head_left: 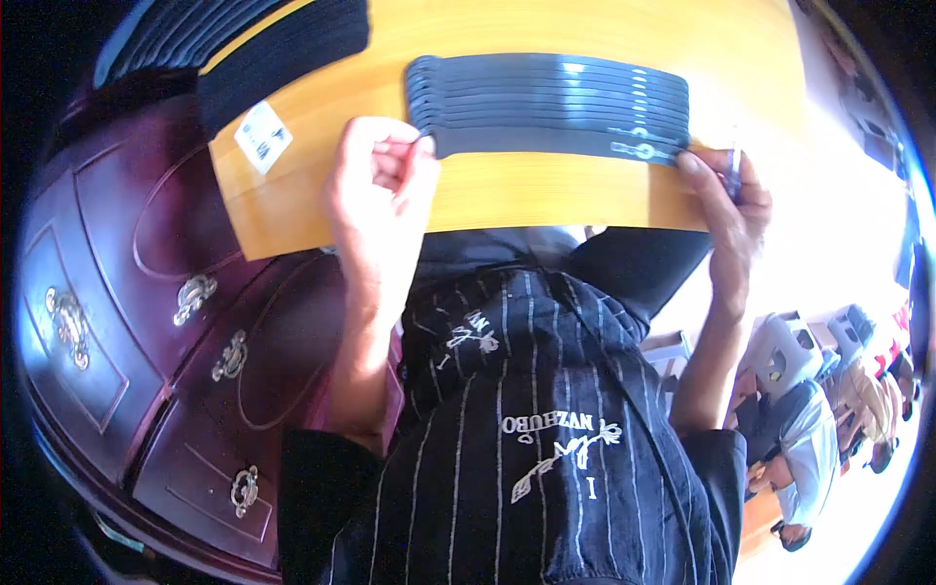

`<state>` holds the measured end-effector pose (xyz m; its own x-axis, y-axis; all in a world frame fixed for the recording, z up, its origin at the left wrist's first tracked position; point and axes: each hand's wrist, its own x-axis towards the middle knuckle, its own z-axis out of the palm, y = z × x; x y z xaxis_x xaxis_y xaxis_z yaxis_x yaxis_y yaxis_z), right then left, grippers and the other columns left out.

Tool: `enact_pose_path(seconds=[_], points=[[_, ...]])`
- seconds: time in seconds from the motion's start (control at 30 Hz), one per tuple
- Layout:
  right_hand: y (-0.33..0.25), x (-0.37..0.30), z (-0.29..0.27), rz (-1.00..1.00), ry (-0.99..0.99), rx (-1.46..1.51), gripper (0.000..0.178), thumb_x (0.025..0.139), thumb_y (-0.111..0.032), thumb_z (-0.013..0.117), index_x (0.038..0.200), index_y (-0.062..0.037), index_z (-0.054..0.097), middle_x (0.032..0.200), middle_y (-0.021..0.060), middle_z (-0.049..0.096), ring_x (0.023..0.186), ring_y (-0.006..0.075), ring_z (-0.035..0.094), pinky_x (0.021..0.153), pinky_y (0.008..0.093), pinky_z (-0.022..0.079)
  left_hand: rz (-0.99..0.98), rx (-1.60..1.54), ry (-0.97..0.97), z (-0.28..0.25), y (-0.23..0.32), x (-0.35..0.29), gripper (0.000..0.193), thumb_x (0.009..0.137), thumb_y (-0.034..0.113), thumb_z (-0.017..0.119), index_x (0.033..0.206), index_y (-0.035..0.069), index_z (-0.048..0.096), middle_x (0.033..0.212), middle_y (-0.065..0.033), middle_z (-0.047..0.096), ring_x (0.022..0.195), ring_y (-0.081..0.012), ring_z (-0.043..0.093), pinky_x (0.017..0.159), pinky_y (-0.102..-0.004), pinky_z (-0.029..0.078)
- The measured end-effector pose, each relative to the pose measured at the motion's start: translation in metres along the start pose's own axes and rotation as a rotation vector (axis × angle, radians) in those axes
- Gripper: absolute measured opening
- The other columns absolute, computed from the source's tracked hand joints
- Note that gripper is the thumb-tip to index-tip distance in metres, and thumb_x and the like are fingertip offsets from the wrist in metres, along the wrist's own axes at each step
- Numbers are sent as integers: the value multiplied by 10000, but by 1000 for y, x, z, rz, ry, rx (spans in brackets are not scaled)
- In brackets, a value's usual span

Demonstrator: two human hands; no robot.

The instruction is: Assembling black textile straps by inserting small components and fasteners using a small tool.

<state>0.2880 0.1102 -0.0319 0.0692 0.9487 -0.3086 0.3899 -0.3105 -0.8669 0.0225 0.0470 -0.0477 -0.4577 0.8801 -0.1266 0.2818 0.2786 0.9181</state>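
A row of flat dark strips (556, 102) lies on the yellow wooden table, overlapping lengthwise like shingles. Their left ends look rounded and thicker; pale printed marks run near the right ends. My left hand (380, 180) pinches the left end of the nearest strip (526, 143) between thumb and finger. At the other end of that strip, my right hand (726, 195) presses thumb and finger on its corner. A slim pen-like tool (733, 174) with a clear and dark body is also tucked between the right fingers. Its tip is hard to make out.
The yellow table (283, 219) carries a pile of black strips (292, 58) at the far left and a white label (263, 136) near its left edge. Dark red cabinets (107, 234) stand left. Grey stools (785, 346) and seated people (809, 448) are at the right.
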Motion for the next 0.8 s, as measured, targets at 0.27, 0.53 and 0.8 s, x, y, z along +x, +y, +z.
enact_pose_path(seconds=[0.27, 0.53, 0.8], points=[[4, 2, 10, -74, 15, 108, 155, 800, -184, 753, 809, -74, 644, 687, -41, 613, 647, 20, 528, 609, 184, 420, 28, 99, 17, 4, 0, -1, 121, 818, -35, 648, 871, 8, 548, 711, -9, 572, 599, -49, 502, 578, -191, 436], [10, 8, 11, -193, 50, 77, 164, 779, -152, 766, 777, -53, 636, 642, -36, 602, 587, 15, 511, 549, 185, 408, -1, 92, 10, 5, -1, 0, 132, 818, -24, 659, 876, 7, 545, 718, 1, 557, 605, -37, 488, 577, -176, 419], [9, 9, 11, -198, 28, 30, 174, 785, -162, 756, 781, -39, 633, 649, -19, 602, 605, 33, 523, 579, 192, 420, -15, 93, 19, 6, 2, -1, 139, 815, -36, 658, 882, 6, 543, 727, 3, 555, 609, -31, 486, 570, -171, 413]])
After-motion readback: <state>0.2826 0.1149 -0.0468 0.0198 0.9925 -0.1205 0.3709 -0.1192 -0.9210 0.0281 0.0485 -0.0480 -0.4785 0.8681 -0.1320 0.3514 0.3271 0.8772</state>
